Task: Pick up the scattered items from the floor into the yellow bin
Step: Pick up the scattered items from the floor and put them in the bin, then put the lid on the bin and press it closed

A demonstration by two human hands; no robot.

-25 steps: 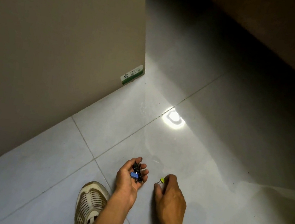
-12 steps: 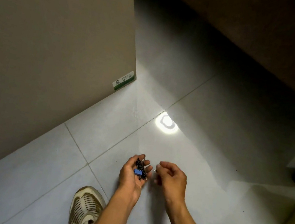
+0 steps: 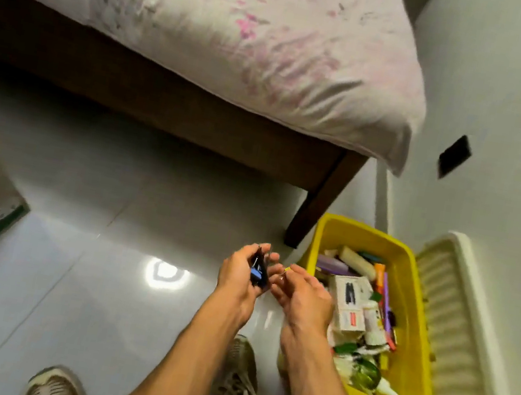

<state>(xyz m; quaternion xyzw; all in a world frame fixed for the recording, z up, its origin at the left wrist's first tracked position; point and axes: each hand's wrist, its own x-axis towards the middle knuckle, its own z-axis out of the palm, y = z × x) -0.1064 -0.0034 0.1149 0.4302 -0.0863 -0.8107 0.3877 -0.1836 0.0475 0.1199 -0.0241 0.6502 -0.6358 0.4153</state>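
The person is standing over the tiled floor [image 3: 69, 285], both arms reaching out ahead, and the left hand [image 3: 240, 275] is cupping a small bundle of clips [image 3: 258, 271], dark ones with a blue one showing, fingers curling round them so that none can slip out. Just beside it, at three o'clock, the right hand [image 3: 299, 294] is pinching a tiny yellow clip [image 3: 287, 269] at its fingertips, a light hold that suits so small a piece. The two hands are sitting almost touching, and it looks as though the person is gathering the finds into one handful, saving separate trips.

The yellow bin [image 3: 417, 329] is waiting on the floor at three o'clock from the hands, tucked against the wall and beside the dark leg of the bed [image 3: 211, 32], which is filling the twelve o'clock side. The bin is standing open, its pale ribbed lid [image 3: 459, 323] leaning against the wall behind it, so nothing is blocking a drop from above. Inside, boxes, markers and tubes are already piling up, so the job seems well along.

The hands are hovering near the bin's left rim but not yet over it; the next move probably calls for a short swing toward three o'clock before letting go. Released too soon, such small clips could bounce off the rim and scatter again. A shoe [image 3: 237, 378] is planted below the hands at six o'clock.
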